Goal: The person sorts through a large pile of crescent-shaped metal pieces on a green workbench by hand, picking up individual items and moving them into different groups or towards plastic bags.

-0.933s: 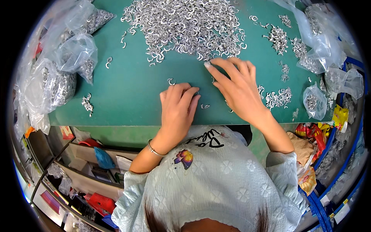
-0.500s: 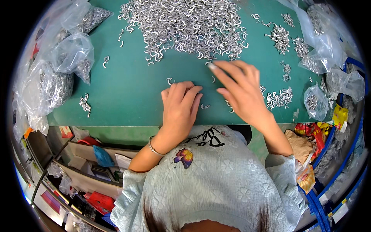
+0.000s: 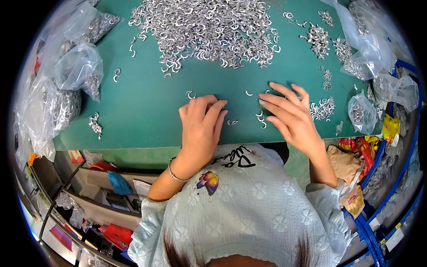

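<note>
Small curved silvery metal pieces lie in a big heap [image 3: 213,31] at the far middle of the green table [image 3: 147,102]. My left hand [image 3: 199,127] rests near the front edge, its fingers curled and closed, tips hidden; what they hold, if anything, does not show. Just beyond it lies a curved metal piece [image 3: 191,95], and a small linked pair [image 3: 232,122] sits to its right. My right hand [image 3: 296,118] has its fingers spread, tips beside another curved piece [image 3: 267,91]. Several more pieces [image 3: 261,119] lie left of its thumb, with one single piece [image 3: 248,93] farther left.
Clear plastic bags of metal parts [image 3: 66,104] crowd the left edge. Small piles [image 3: 318,41] and a little bag [image 3: 361,113] stand at the right, with another pile [image 3: 323,109] beside my right hand. Blue-framed shelving [image 3: 391,191] is at lower right, a red thing [image 3: 116,235] lower left.
My right hand has drawn back from the heap toward me and to the right. A single curved piece now lies between my hands and the heap. My left hand stays nearly still.
</note>
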Action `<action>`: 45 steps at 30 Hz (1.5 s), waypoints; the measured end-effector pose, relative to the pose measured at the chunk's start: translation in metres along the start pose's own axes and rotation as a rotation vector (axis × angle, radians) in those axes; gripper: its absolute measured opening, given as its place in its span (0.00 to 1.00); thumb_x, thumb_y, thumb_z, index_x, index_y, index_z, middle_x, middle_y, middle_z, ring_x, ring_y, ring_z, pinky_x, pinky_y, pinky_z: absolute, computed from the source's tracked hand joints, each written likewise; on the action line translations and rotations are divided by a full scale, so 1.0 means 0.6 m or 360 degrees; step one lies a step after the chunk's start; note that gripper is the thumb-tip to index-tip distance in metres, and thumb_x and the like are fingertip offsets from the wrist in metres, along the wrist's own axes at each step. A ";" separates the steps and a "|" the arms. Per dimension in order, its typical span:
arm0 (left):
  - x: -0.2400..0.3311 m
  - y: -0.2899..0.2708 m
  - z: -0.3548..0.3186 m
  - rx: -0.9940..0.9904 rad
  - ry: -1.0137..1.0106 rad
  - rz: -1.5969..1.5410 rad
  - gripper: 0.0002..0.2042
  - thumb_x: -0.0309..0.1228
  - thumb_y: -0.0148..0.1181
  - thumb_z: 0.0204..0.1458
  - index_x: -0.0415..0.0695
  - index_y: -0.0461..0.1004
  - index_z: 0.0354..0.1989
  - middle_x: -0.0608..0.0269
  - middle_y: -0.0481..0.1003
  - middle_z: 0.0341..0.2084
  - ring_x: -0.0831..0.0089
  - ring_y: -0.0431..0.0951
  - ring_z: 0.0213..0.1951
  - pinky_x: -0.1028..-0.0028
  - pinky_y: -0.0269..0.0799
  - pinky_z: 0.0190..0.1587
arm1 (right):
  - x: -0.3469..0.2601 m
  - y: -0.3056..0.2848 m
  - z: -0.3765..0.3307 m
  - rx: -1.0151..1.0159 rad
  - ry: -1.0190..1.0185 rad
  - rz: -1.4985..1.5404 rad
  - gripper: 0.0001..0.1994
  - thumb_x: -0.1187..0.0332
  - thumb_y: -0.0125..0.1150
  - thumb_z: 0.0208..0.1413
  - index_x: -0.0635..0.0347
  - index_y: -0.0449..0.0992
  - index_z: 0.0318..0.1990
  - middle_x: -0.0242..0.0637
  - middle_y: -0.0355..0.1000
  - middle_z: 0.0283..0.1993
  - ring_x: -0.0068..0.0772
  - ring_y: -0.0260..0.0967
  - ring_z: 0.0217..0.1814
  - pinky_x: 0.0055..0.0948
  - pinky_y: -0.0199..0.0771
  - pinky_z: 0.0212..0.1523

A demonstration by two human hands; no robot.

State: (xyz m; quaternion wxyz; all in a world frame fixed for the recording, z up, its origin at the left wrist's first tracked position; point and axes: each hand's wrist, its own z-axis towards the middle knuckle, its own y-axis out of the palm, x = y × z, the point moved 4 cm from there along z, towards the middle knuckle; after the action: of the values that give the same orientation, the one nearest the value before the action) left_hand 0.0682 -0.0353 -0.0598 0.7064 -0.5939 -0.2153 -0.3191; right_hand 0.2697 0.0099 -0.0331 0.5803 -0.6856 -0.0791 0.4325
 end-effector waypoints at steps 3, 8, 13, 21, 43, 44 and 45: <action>-0.006 0.002 -0.002 0.0018 0.0019 0.0004 0.13 0.19 0.65 0.44 0.43 0.76 0.39 0.63 0.71 0.34 0.66 0.70 0.36 0.69 0.59 0.42 | 0.018 -0.013 -0.012 0.0190 0.0098 0.0125 0.12 0.72 0.64 0.50 0.61 0.79 0.43 0.33 0.75 0.49 0.41 0.67 0.59 0.45 0.54 0.60; -0.007 0.011 0.001 -0.0006 0.0079 -0.0004 0.13 0.19 0.63 0.45 0.42 0.75 0.41 0.63 0.71 0.37 0.66 0.71 0.38 0.67 0.58 0.41 | 0.002 0.000 -0.003 0.0217 0.0150 -0.0072 0.14 0.73 0.63 0.49 0.61 0.78 0.45 0.34 0.74 0.50 0.40 0.67 0.57 0.44 0.56 0.59; 0.008 0.004 -0.002 0.0073 0.0041 -0.0061 0.14 0.18 0.64 0.45 0.42 0.76 0.42 0.62 0.73 0.38 0.67 0.71 0.38 0.70 0.60 0.42 | 0.024 -0.007 -0.041 0.0220 0.0195 -0.0028 0.19 0.68 0.64 0.50 0.60 0.76 0.51 0.36 0.72 0.56 0.42 0.64 0.62 0.45 0.54 0.61; 0.009 0.001 -0.005 0.0033 0.0040 0.0039 0.14 0.19 0.65 0.45 0.42 0.77 0.42 0.62 0.74 0.38 0.66 0.72 0.39 0.70 0.61 0.43 | 0.003 0.015 -0.006 -0.0184 0.0027 -0.0177 0.28 0.62 0.65 0.48 0.57 0.71 0.58 0.28 0.63 0.66 0.38 0.47 0.74 0.59 0.42 0.69; 0.017 0.016 -0.045 -0.0041 0.0118 -0.0054 0.12 0.21 0.67 0.43 0.43 0.76 0.37 0.64 0.71 0.33 0.66 0.70 0.36 0.68 0.57 0.40 | -0.032 0.078 -0.045 0.0322 -0.0057 0.0273 0.18 0.77 0.61 0.41 0.66 0.77 0.44 0.42 0.72 0.52 0.44 0.69 0.53 0.41 0.71 0.49; 0.013 0.013 -0.049 -0.0028 0.0100 -0.0048 0.12 0.21 0.67 0.43 0.43 0.76 0.37 0.64 0.71 0.33 0.66 0.70 0.36 0.68 0.58 0.40 | -0.033 0.076 -0.043 0.0345 -0.0088 0.0308 0.17 0.78 0.61 0.40 0.67 0.77 0.43 0.42 0.72 0.51 0.43 0.69 0.50 0.39 0.72 0.46; 0.009 0.009 -0.052 -0.0017 0.0084 -0.0041 0.12 0.20 0.67 0.43 0.43 0.76 0.37 0.63 0.71 0.33 0.66 0.70 0.36 0.69 0.58 0.40 | -0.033 0.074 -0.042 0.0369 -0.0117 0.0345 0.17 0.79 0.60 0.39 0.68 0.77 0.42 0.43 0.72 0.49 0.43 0.69 0.47 0.38 0.73 0.43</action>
State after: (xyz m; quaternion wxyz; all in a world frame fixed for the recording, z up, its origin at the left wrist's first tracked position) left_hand 0.0733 -0.0663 -0.0664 0.7044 -0.5863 -0.2025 -0.3449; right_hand 0.2571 -0.0346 -0.0628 0.6022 -0.6022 0.0247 0.5235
